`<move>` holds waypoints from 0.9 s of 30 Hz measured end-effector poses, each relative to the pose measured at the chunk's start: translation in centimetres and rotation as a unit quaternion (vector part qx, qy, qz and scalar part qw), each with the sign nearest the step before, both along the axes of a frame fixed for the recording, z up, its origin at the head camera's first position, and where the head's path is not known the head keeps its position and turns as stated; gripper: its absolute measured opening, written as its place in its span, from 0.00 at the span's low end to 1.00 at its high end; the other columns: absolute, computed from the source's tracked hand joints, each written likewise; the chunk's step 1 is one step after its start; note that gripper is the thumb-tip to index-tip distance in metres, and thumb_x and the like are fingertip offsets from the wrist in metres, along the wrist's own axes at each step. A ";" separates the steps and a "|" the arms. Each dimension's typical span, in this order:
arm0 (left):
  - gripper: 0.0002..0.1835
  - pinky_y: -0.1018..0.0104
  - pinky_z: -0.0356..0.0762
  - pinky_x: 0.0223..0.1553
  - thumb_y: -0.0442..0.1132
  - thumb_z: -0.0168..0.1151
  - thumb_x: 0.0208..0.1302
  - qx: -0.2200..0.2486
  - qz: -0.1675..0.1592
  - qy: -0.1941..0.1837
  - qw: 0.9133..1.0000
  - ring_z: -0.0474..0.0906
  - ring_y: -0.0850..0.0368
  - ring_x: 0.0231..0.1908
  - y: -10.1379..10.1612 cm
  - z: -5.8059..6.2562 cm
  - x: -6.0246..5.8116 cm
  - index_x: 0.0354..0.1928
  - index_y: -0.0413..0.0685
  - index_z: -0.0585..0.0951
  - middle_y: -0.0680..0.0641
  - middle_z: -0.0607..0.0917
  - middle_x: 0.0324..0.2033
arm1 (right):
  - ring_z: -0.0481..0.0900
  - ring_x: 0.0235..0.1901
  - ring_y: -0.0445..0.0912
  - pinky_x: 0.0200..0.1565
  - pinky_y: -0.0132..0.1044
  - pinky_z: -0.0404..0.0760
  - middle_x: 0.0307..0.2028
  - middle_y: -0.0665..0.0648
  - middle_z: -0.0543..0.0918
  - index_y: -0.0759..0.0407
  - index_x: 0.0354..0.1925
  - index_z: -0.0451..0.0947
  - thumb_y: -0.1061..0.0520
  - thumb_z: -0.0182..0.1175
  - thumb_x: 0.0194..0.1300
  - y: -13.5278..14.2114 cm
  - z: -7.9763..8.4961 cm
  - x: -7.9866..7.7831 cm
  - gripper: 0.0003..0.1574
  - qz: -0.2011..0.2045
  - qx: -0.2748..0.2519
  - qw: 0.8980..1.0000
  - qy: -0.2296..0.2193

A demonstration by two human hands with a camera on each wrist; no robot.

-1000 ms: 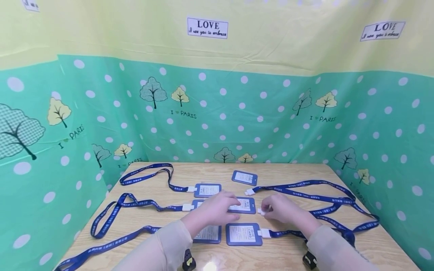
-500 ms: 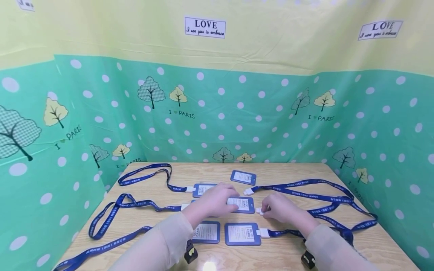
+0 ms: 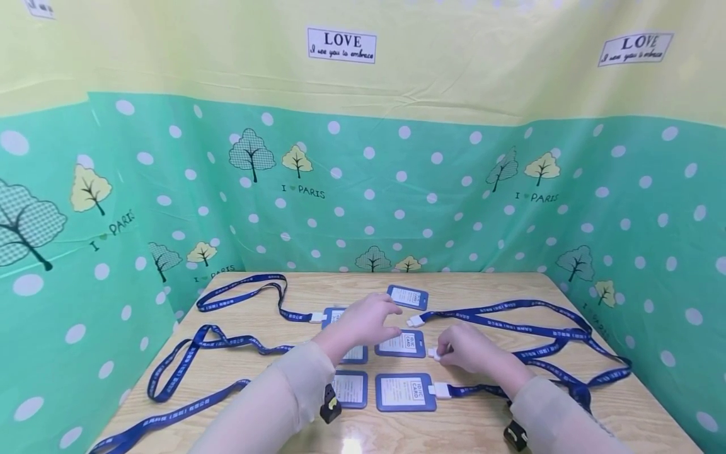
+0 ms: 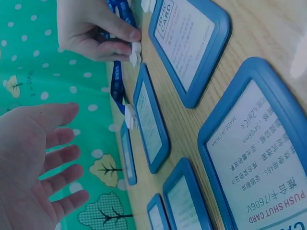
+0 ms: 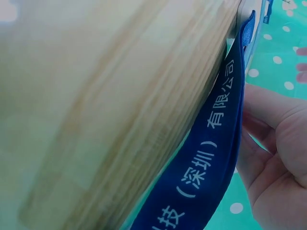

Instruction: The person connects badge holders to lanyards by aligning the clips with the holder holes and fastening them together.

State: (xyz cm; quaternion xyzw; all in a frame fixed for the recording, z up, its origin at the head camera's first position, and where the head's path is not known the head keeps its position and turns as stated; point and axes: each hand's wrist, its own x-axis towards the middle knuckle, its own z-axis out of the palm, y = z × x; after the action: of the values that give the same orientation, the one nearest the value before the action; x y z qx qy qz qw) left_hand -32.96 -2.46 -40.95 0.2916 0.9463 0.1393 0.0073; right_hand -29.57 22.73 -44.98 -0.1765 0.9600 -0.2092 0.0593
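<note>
My right hand (image 3: 469,347) pinches the white clip (image 3: 433,354) of a blue lanyard between thumb and finger. That clip sits just right of a blue-framed badge holder (image 3: 400,343) lying on the table. In the left wrist view the clip (image 4: 136,53) appears close to the holder's end; whether they touch, I cannot tell. My left hand (image 3: 365,320) hovers over the holders with its fingers extended, holding nothing. Beyond it lies another badge holder (image 3: 408,297), with a second white clip (image 3: 416,321) apart from it. A large blue strap (image 5: 211,124) partly hides the right hand's fingertips in the right wrist view.
The near right badge holder (image 3: 405,392) is joined to a clip and lanyard. Left-side holders (image 3: 350,388) lie in a column, partly covered by my left arm. Blue lanyards (image 3: 180,372) spread across the left, others across the right. A green dotted curtain (image 3: 391,195) surrounds the wooden table (image 3: 397,435).
My left hand has lifted off the middle right badge holder and moved slightly away from me, uncovering it. My right hand keeps its pinch on the clip in nearly the same place.
</note>
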 end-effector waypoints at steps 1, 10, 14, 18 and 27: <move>0.24 0.51 0.73 0.64 0.54 0.68 0.66 -0.001 0.002 -0.001 1.000 0.72 0.51 0.65 0.1 0.0 -0.1 0.62 0.58 0.82 0.51 0.78 0.64 | 0.78 0.30 0.37 0.39 0.37 0.83 0.29 0.41 0.83 0.44 0.28 0.85 0.61 0.75 0.58 0.0 0.0 0.0 0.11 -0.001 -0.001 1.000 -0.002; 0.26 0.49 0.69 0.67 0.55 0.70 0.64 -0.029 0.016 -0.017 0.999 0.68 0.50 0.68 0.6 -0.7 -0.7 0.63 0.59 0.81 0.51 0.75 0.68 | 0.77 0.30 0.38 0.39 0.38 0.83 0.29 0.41 0.82 0.44 0.28 0.84 0.60 0.75 0.58 0.0 0.0 0.0 0.11 -0.002 0.001 1.000 -0.005; 0.30 0.48 0.69 0.67 0.55 0.71 0.62 -0.029 0.023 -0.045 0.998 0.68 0.48 0.69 0.9 -1.3 -0.8 0.66 0.58 0.79 0.49 0.73 0.70 | 0.77 0.30 0.38 0.39 0.37 0.82 0.29 0.41 0.82 0.44 0.28 0.84 0.60 0.75 0.58 0.0 0.0 0.0 0.11 0.000 0.006 1.000 -0.001; 0.33 0.49 0.72 0.66 0.55 0.74 0.59 -0.029 0.021 -0.068 0.997 0.71 0.48 0.66 0.9 -2.1 -0.9 0.66 0.57 0.79 0.48 0.74 0.69 | 0.77 0.29 0.38 0.38 0.37 0.82 0.29 0.40 0.81 0.45 0.29 0.85 0.60 0.75 0.59 0.0 0.0 0.1 0.10 0.002 0.010 1.000 0.000; 0.35 0.54 0.73 0.64 0.51 0.78 0.54 -0.042 0.010 -0.074 0.996 0.75 0.50 0.62 1.0 -3.1 -0.7 0.65 0.52 0.80 0.48 0.77 0.64 | 0.77 0.29 0.37 0.37 0.35 0.82 0.29 0.40 0.82 0.44 0.28 0.84 0.60 0.75 0.58 0.0 0.0 0.1 0.11 0.005 0.009 1.000 0.007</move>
State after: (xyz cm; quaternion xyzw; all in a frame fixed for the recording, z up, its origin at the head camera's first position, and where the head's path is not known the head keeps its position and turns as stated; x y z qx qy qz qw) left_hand -33.63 -1.43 -44.09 0.2708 0.9509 0.1211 0.0881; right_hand -29.48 22.69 -44.96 -0.1819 0.9614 -0.1989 0.0549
